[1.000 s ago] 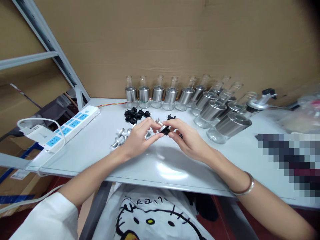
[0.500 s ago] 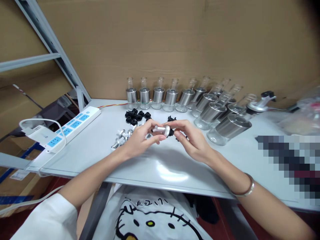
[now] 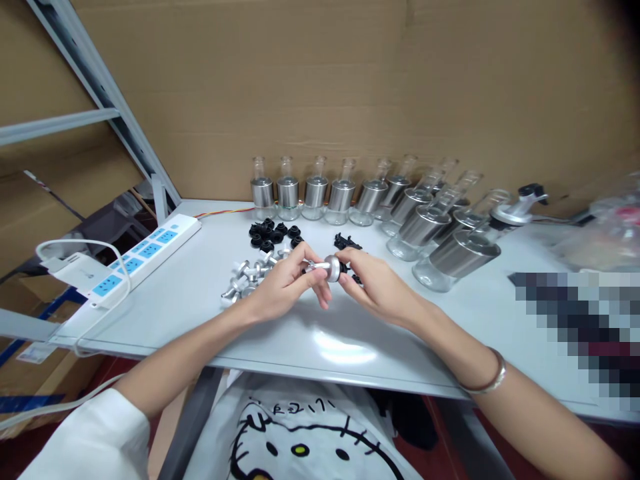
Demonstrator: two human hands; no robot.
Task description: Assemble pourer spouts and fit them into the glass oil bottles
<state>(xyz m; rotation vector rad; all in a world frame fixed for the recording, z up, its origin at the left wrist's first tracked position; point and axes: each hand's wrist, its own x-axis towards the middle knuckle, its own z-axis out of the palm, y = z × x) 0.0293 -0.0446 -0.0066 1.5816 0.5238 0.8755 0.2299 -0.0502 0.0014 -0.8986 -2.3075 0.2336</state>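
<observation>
One white power strip [image 3: 145,252] lies at the left of the table [image 3: 300,347]. Next come heaped silver pourer tops [image 3: 245,279], with black stoppers [image 3: 271,235] behind them. The left hand [image 3: 286,283] pinches a silver pourer [image 3: 332,269] by its spout, over the table; the right hand [image 3: 373,283] holds its black base by the fingertips. Farther right, metal-sleeved glass bottles [image 3: 425,225] stand clustered, the rightmost capped.

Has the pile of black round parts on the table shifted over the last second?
No: against the white power strip and leftmost bottle, the black pile sits in the same place.
</observation>
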